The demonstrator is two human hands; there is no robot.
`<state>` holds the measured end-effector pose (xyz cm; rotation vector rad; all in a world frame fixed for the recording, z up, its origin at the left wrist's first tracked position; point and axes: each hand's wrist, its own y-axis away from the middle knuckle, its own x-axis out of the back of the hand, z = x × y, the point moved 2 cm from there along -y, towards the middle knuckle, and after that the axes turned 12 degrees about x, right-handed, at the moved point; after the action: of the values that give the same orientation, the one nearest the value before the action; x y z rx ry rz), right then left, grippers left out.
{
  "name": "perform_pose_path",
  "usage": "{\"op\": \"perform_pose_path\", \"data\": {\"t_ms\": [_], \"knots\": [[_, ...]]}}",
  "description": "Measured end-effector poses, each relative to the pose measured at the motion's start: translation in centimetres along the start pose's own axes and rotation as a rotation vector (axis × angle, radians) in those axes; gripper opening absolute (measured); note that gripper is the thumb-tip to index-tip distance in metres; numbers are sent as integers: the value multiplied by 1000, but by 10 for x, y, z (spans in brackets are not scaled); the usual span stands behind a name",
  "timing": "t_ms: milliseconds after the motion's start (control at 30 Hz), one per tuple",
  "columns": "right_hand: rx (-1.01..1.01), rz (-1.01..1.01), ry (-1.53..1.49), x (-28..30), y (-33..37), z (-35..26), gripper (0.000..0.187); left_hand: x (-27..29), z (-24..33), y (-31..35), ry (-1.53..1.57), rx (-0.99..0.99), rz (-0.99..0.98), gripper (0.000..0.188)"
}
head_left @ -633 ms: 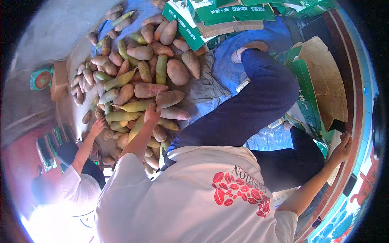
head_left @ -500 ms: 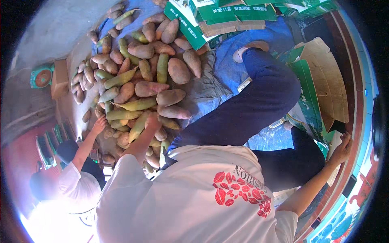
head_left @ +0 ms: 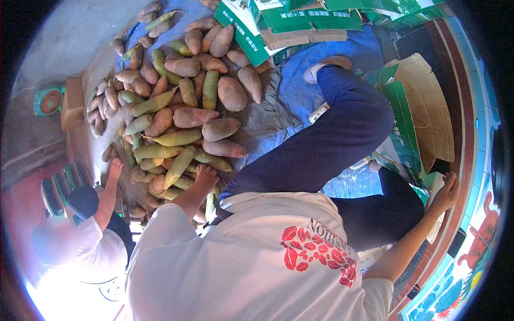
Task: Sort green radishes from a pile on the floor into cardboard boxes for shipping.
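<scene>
Green and red-brown roots [head_left: 195, 116] lie heaped in a pile [head_left: 159, 122], and from where I stand that pile serves to place everything else. Part of it rests on a blue tarp [head_left: 367, 51], which spreads out to its right. At the pile's near edge, the seated person's left hand [head_left: 205, 179] hangs over the roots, fingers bent and slightly apart. The view is poor there, so I can't fairly say whether the fingertips pinch a root or merely touch one. Just left of that hand, within the pile, a long green root [head_left: 180, 167] slants; a pink root [head_left: 225, 148] lies just beyond it, at the pile's right edge.

Well to the right of the pile, the right hand [head_left: 446, 193] has its fingers curled close together beside the lower end of an open box [head_left: 428, 107]. I cannot tell whether it pinches the cardboard.

Between the pile and that box stretches the person's dark trouser leg [head_left: 337, 128]. Green cartons [head_left: 316, 20] stand past the pile's far right side. At its left edge, a co-worker's hand [head_left: 115, 169] reaches in among the roots. Farther left of the pile sits a small brown box [head_left: 72, 104], with a round green fan [head_left: 49, 100] beside it.
</scene>
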<state>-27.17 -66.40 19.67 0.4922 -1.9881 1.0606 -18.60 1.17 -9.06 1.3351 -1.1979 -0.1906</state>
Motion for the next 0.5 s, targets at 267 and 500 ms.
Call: {"op": "perform_pose_path", "data": {"t_ms": [267, 500], "knots": [[-52, -7, -27, -1, 0, -4, 28, 3, -3, -2, -219, -70, 14, 24], [-95, 16, -74, -2, 1, -9, 28, 2, -8, 0, -122, -11, 9, 25]]}}
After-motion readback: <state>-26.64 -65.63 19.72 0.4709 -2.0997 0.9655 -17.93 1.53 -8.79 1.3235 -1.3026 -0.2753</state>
